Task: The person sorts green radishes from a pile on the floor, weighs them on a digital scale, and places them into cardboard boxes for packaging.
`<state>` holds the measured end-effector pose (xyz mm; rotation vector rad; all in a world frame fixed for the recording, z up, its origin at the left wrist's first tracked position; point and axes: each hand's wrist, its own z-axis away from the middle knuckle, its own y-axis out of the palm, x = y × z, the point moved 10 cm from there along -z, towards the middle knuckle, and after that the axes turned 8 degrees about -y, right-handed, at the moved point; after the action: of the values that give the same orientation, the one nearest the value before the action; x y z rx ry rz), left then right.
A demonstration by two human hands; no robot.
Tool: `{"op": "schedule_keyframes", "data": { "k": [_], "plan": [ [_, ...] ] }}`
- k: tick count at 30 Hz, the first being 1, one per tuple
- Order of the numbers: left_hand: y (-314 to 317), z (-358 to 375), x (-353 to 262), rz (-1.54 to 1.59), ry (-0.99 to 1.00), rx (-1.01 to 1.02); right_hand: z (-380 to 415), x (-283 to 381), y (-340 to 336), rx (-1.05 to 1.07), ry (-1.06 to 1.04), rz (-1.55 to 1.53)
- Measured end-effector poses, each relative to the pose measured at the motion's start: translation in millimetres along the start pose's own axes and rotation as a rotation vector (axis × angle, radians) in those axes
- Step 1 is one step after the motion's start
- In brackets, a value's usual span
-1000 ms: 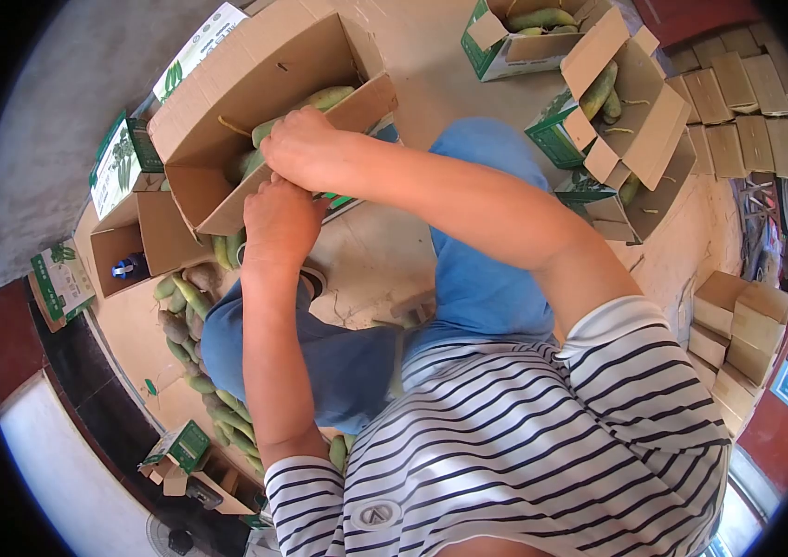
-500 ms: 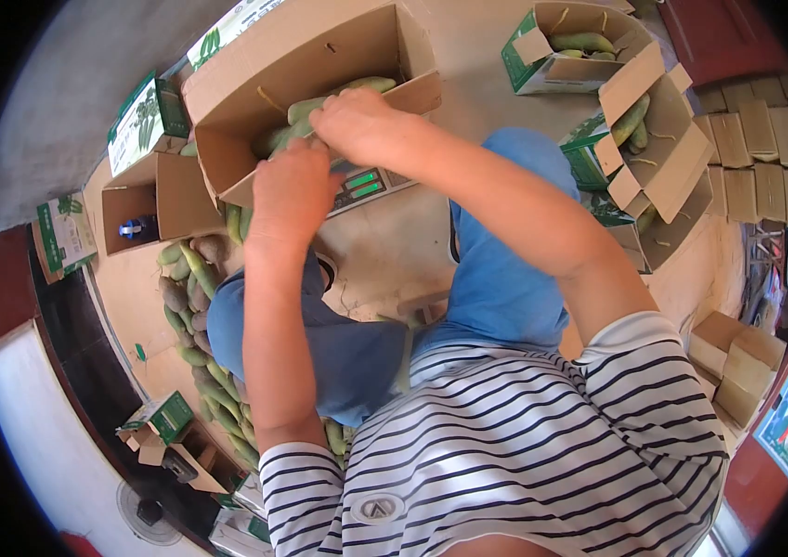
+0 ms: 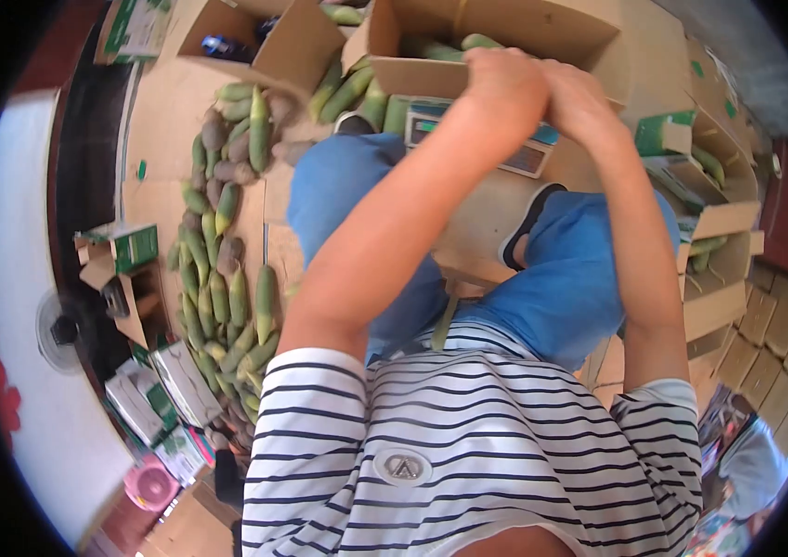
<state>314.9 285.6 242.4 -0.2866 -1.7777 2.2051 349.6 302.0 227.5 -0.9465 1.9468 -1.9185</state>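
Note:
Both hands meet over the front edge of an open cardboard box (image 3: 422,76). My left hand (image 3: 508,79) has bent fingers beside a green cucumber-like vegetable (image 3: 482,42) in that box. Against it is my right hand (image 3: 579,93), its fingers curled and partly hidden. Whatever lies between the fingers cannot be made out. Under my forearms, a scale (image 3: 528,160) shows between my knees and the box.
Many green and brown vegetables (image 3: 217,278) lie in a long pile at left. A smaller box (image 3: 296,46) holds a blue item. More open boxes (image 3: 723,218) with vegetables stand at right. A pink round object (image 3: 150,483) and a person's dark sleeve (image 3: 227,478) are at lower left.
The camera view has turned, so the box and hands appear farther right and the pile shows more fully. My hands have come together, with the left one now right beside the right one.

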Motion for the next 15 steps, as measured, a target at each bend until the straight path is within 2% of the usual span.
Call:
{"op": "schedule_keyframes", "data": {
  "k": [4, 7, 10, 13, 15],
  "plan": [
    [-8.5, -5.9, -5.1, 0.024, -0.074, -0.001, 6.3, -6.7, -11.7, 0.07, 0.154, 0.028],
    [-5.9, -8.4, -11.1, 0.016, -0.043, 0.06, 9.4, -14.1, -11.8, 0.05, 0.174, 0.024],
    [-7.8, -8.9, -10.0, 0.052, -0.028, 0.055, 12.0, -13.1, -13.2, 0.045, 0.18, 0.025],
    [-9.4, -9.6, -9.5, 0.113, 0.042, -0.051, 12.5, -8.9, -18.0, -0.078, 0.006, -0.029],
    [-14.9, -5.6, -4.6, 0.106, 0.017, -0.085, 9.6, -3.8, -21.7, -0.059, 0.038, -0.038]
  ]
}}
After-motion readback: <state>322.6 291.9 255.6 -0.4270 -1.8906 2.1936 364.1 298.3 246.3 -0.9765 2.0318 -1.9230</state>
